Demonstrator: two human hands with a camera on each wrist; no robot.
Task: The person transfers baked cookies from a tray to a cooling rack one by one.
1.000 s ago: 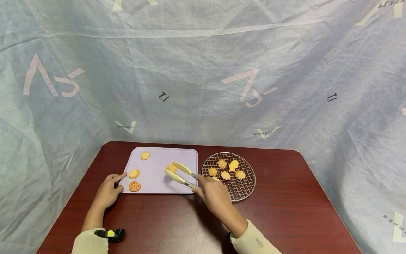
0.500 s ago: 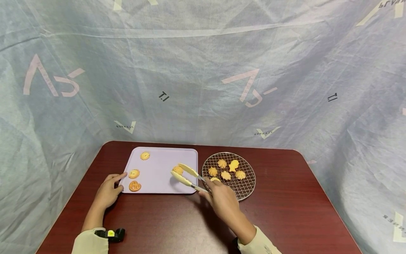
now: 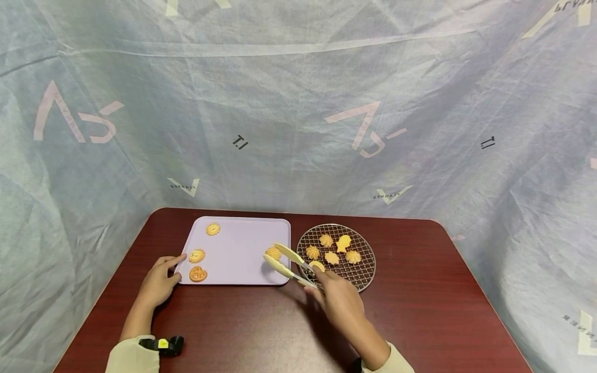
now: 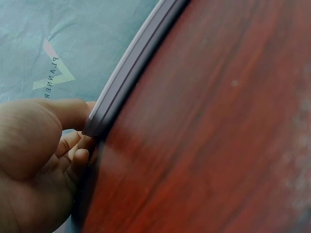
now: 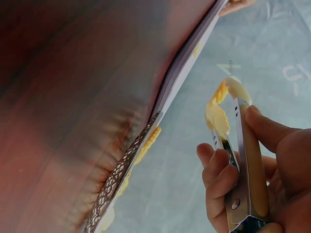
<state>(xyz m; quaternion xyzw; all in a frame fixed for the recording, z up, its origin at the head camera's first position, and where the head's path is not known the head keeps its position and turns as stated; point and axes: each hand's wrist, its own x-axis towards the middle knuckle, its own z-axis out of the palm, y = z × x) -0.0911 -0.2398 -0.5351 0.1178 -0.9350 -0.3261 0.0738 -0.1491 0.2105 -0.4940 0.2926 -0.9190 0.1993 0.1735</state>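
My right hand (image 3: 339,300) grips a pair of tongs (image 3: 291,267) with cream-coloured tips. A ridged, round cookie (image 3: 273,253) sits between the tips; the right wrist view shows the cookie (image 5: 221,92) pinched there and lifted. In the head view it appears over the right part of the lilac tray (image 3: 233,254). My left hand (image 3: 160,280) holds the tray at its left edge near the front corner, thumb and fingers on the rim (image 4: 114,87). On the tray's left side lie a pretzel-shaped cookie (image 3: 198,274) and two round cookies, one of them a scalloped cookie (image 3: 196,256).
Right of the tray, a round wire rack (image 3: 359,277) bears several cookies, among them a fish-shaped cookie (image 3: 343,243) and a star-like cookie (image 3: 353,257). Both stand on a dark red wooden table (image 3: 420,290). A grey cloth backdrop (image 3: 289,103) rises behind.
My right hand has moved right with the tongs and the cookie in them, from the middle of the tray toward its right edge. The left hand has stayed in place.
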